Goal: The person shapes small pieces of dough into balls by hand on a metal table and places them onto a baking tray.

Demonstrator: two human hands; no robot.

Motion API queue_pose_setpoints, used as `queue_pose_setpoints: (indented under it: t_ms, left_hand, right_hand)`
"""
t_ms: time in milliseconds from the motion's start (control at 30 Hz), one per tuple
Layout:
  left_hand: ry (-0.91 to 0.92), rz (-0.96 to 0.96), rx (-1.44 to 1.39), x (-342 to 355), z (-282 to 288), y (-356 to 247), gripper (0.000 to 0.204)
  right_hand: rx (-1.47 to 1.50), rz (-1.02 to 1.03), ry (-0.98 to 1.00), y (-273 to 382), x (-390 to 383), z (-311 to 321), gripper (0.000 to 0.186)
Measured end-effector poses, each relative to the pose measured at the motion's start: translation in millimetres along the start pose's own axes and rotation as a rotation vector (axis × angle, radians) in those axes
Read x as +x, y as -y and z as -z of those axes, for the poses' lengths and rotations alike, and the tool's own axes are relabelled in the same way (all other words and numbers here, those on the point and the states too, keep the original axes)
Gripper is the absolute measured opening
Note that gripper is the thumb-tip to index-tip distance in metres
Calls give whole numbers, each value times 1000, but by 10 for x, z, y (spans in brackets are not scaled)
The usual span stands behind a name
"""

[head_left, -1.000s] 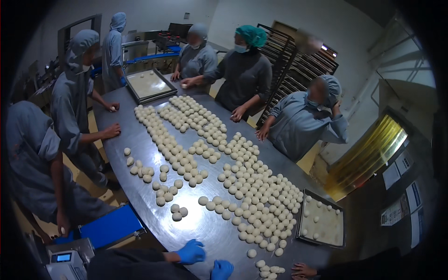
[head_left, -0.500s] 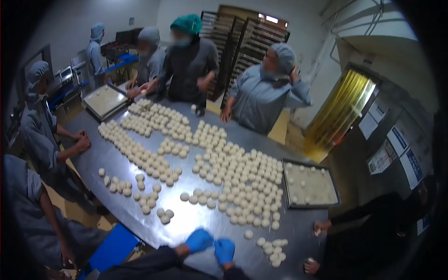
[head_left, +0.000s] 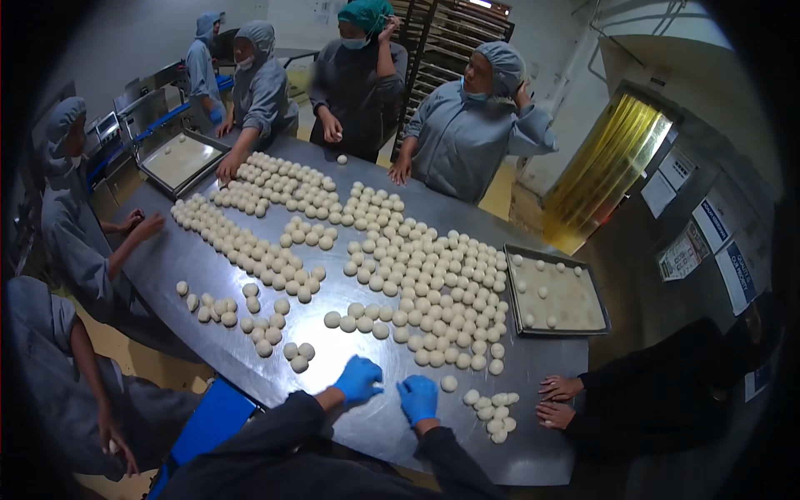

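In blue gloves, my left hand (head_left: pixel 360 380) and my right hand (head_left: pixel 418 400) are close together over the near part of the steel table (head_left: pixel 233 367), both with curled fingers. A small pale bit shows at my left fingertips, too small to name; what my right fingers hold, if anything, is hidden. Just beyond them lie many round white dough balls (head_left: pixel 442 317) in broad groups. A trio of balls (head_left: pixel 297 357) sits left of my hands, a single ball (head_left: pixel 448 383) and a small cluster (head_left: pixel 492 412) to their right.
Metal trays (head_left: pixel 557 293) (head_left: pixel 182 160) with scattered balls stand at both ends. Several co-workers (head_left: pixel 467 150) surround the table; one in black (head_left: pixel 667 383) rests hands at the right edge. A blue conveyor (head_left: pixel 212 417) is at lower left, tray racks (head_left: pixel 429 75) behind.
The view has swung, so the table sits differently. My hands have shifted slightly over it. The co-worker in the green cap has raised a hand to the head; the one in black has both hands lower.
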State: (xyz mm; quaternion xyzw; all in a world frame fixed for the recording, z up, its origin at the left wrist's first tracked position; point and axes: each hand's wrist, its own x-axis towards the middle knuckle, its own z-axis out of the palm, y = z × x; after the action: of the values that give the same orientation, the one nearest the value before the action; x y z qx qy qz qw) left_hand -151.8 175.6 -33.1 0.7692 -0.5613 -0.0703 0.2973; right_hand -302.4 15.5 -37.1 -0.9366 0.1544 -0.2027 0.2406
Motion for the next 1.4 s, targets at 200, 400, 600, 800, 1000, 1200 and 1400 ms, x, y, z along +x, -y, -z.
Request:
queue_pose_setpoints:
  t_ms: [200,400,600,800,1000,1200,1400]
  left_hand:
    - [112,33,-75,-955,-192,-19,15]
    - [-93,34,-34,-85,-15,13,29]
    - [256,112,30,-1165,-171,285,11]
    - [-55,68,-82,-162,23,80,27]
    - [281,239,21,-970,-51,199,14]
    - [-63,64,-145,-136,-113,23,18]
    - [126,272,69,-1038,-149,190,16]
  right_hand:
    - [64,-137,-134,-15,-818,1,24]
    - [33,-99,24,-46,-62,-68,23]
    - [3,-167,-74,-58,-804,-31,25]
    - [52,-74,0,121,17,-94,29]
    - [-21,-201,-4,-240,-907,10,22]
    - [15,-32,39,105,2,-126,22]
    - [-43,-195,13,-237,-864,57,17]
